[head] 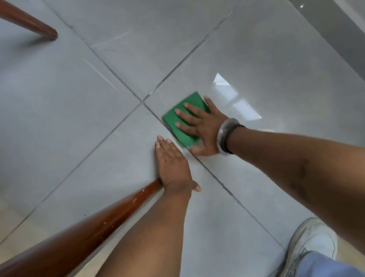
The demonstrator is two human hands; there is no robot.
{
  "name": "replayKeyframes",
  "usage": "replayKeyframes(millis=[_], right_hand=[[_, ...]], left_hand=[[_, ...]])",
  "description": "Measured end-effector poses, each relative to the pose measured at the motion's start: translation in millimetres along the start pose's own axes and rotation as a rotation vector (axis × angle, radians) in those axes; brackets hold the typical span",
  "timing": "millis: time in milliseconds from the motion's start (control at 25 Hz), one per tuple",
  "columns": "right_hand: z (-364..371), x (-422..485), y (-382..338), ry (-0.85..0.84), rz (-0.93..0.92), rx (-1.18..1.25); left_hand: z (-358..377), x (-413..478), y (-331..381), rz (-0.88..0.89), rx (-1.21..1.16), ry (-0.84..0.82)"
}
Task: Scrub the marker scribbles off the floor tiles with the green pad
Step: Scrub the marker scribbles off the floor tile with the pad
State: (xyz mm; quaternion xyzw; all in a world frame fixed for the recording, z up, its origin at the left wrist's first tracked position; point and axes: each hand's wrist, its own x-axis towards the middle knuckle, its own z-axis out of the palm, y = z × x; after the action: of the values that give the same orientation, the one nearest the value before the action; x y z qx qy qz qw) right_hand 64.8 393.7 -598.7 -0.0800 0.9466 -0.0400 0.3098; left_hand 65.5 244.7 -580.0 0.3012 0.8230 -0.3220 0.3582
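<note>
A green pad [173, 121] lies flat on the grey floor tiles [247, 53], just right of where the grout lines cross. My right hand [201, 127] presses down on it with fingers spread; a watch and a dark band are on that wrist. My left hand [172, 164] rests flat on the tile to the left of the pad, fingers together, holding nothing. Faint pale streaks [101, 73] show on the tiles farther away; no clear marker scribble shows beside the pad.
A brown wooden furniture leg [72, 240] slants in from the lower left and ends beside my left hand. Another wooden leg [34, 25] stands at the upper left. A wall skirting [327, 22] runs along the right. My white shoe [312, 244] is at the bottom right.
</note>
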Motion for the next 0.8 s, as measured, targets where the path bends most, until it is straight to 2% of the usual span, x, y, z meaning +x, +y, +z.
replayKeyframes(millis=[80,240,320,440,560,680,800], right_hand=[[26,-40,-2,-0.027,-0.11,-0.082],[47,-91,20,-0.03,-0.188,-0.139],[30,-67,30,0.003,-0.134,-0.165],[-6,-3,23,0.057,0.128,-0.005],[-16,21,13,0.04,0.099,-0.018],[28,-42,8,-0.028,-0.086,-0.147],[76,-125,17,-0.038,-0.087,-0.14]], left_hand=[[4,1,-2,-0.005,-0.029,0.02],[7,1,-1,0.004,-0.023,0.021],[7,1,0,0.002,-0.002,0.027],[7,1,3,-0.001,-0.012,0.045],[2,0,3,-0.016,-0.022,0.015],[-1,-3,0,-0.016,-0.035,-0.009],[-5,-4,-6,0.012,0.008,-0.016]])
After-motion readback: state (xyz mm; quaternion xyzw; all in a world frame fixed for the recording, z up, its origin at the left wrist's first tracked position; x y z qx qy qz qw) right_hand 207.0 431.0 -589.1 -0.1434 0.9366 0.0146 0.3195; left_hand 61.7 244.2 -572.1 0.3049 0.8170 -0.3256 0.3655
